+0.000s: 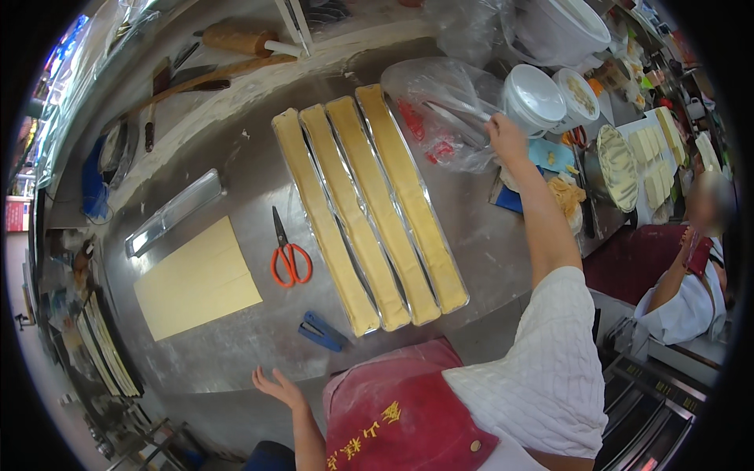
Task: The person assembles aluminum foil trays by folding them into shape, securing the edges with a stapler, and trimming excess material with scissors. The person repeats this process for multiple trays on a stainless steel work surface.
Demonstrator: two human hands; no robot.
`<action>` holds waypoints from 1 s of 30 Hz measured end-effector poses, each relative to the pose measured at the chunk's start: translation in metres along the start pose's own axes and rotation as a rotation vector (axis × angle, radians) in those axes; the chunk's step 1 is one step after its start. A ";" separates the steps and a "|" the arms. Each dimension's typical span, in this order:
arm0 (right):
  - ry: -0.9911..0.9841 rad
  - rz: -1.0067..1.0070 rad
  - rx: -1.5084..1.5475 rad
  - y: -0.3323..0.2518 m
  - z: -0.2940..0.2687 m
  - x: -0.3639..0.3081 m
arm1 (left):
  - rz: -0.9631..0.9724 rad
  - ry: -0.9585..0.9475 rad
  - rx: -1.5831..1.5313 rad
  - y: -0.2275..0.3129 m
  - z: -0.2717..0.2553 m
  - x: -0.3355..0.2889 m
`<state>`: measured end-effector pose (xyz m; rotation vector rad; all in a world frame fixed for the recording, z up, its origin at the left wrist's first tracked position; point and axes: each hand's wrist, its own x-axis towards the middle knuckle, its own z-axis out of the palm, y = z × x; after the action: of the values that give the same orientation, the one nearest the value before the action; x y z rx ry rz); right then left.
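Left: we note a smooth, flat dough sheet (196, 279) on the dull metal table (251, 169); our left hand (279, 388), empty, fingers spread, sits at its 5 o'clock. Centre: four long dough-lined tins (382, 208), shiny-rimmed, axes 11-to-5. Right: crinkled clear bag (440, 94), 10 o'clock from our nearer right hand (506, 136), fingers curled at its edge; grip, we cannot tell.

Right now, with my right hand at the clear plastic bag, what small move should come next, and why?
Perhaps bring your left hand over to steady the clear plastic bag: that hand is open and holds nothing, while your right hand is at the bag, near the ends of long shiny strips. Its grip is unclear.
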<state>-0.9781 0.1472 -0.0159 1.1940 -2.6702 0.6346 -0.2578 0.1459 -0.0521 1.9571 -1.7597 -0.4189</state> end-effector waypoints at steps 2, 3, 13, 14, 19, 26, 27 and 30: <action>0.139 0.002 0.059 0.000 -0.006 0.001 | 0.008 0.004 -0.039 -0.001 0.001 -0.001; 0.185 0.017 0.055 -0.008 -0.026 -0.001 | -0.002 0.006 -0.061 -0.003 0.003 0.001; 0.382 0.296 0.221 -0.068 -0.173 -0.119 | -0.314 -0.069 -0.617 0.041 0.008 0.012; 0.415 0.350 0.320 -0.081 -0.175 -0.142 | -0.345 -0.103 -0.709 0.055 0.006 0.013; 0.203 0.385 1.067 -0.207 -0.133 -0.260 | -0.224 -0.430 -1.052 0.120 -0.019 0.012; -0.523 0.173 1.449 -0.403 -0.076 -0.391 | -0.129 -0.731 -1.554 0.107 -0.068 0.032; -0.610 0.193 1.496 -0.421 -0.074 -0.405 | -0.155 -0.702 -1.552 0.096 -0.084 0.037; -0.760 0.185 1.461 -0.465 -0.064 -0.439 | -0.320 -0.583 -1.537 0.049 -0.106 0.051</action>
<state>-0.3417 0.1961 0.0574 1.5770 -2.6081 2.9619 -0.2377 0.1074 0.0676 0.9085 -0.7030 -1.8682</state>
